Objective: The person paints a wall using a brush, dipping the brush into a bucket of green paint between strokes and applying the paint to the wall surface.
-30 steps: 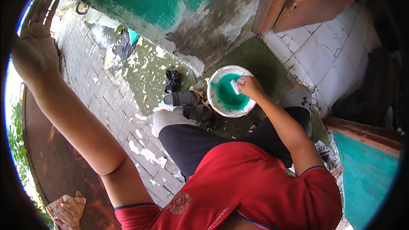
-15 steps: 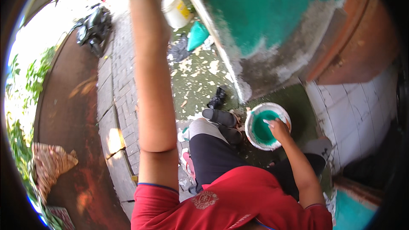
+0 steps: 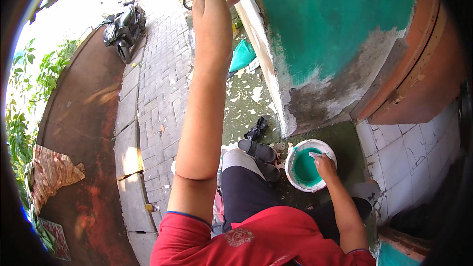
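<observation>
My left arm reaches up and forward. At its end my left hand (image 3: 215, 0) is beside the pale edge of the wall (image 3: 261, 39), its fingers apart and pointing at that edge. I cannot tell whether they touch it. Lower right, my right hand (image 3: 326, 168) is closed on a pale-handled tool (image 3: 314, 154) over a white bucket (image 3: 330, 153). Green paint (image 3: 305, 167) fills part of the bucket, and the tool's other end is not clearly visible.
The wall's green-painted face (image 3: 335, 15) has bare grey plaster below. Dark sandals (image 3: 261, 151), a black plastic bag (image 3: 256, 128) and a green bag (image 3: 241, 56) lie among paint flakes. A motorcycle (image 3: 123, 29) stands far left; white tiles (image 3: 409, 157) are at right.
My left hand, out of view at the top before, now shows beside the wall edge. The view has shifted, so the scene sits lower. My right hand stays at the bucket.
</observation>
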### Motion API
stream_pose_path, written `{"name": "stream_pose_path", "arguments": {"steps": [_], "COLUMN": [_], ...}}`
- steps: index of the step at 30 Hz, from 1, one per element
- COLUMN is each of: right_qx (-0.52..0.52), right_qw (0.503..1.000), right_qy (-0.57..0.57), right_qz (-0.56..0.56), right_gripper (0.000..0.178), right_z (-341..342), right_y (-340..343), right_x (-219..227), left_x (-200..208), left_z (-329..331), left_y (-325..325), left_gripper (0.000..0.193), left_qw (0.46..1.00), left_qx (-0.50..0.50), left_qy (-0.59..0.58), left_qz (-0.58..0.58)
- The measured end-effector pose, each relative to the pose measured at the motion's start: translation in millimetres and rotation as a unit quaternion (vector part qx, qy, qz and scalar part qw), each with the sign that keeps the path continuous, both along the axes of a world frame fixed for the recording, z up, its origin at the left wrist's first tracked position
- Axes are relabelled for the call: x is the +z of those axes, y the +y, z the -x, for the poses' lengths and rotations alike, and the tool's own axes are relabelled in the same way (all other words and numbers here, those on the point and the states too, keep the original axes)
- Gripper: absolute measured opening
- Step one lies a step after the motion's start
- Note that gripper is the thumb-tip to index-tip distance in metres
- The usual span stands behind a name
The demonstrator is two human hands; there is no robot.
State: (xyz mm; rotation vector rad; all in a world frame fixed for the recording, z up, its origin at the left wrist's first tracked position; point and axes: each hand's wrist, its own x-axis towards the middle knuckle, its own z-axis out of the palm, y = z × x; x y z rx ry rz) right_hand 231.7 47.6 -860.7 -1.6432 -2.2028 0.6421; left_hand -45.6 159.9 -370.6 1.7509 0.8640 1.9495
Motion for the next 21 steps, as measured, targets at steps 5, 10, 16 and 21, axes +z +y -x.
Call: {"name": "stream_pose_path", "arguments": {"steps": [5,10,16,21], "right_qx": [-0.017,-0.123,-0.302,-0.340], "right_qw": [0.999,0.979,0.813,0.776], "right_qy": [0.030,0.164,0.414,0.444], "right_qz": [-0.003,0.020,0.277,0.292], "right_gripper": [0.022,0.022,0.021,0.020], "right_z": [-9.3,-27.0,-35.1,-36.9], "right_y": [-1.7,6.8,3.9,4.3], "right_x": [-3.9,-10.1,17.2,-1.8], "left_x": [2.6,4.6,1.6,0.4], "left_z": [-7.9,14.0,8.6,-12.7], "left_y": [3.9,7.9,1.3,-1.1], "left_gripper": [0.056,0.058,0.060,0.053], "left_qw": [0.999,0.995,0.999,0.998], "left_qx": [-0.014,-0.025,-0.013,0.051], "left_qy": [-0.041,-0.027,0.014,0.030], "left_qz": [0.022,0.090,0.049,-0.003]}}
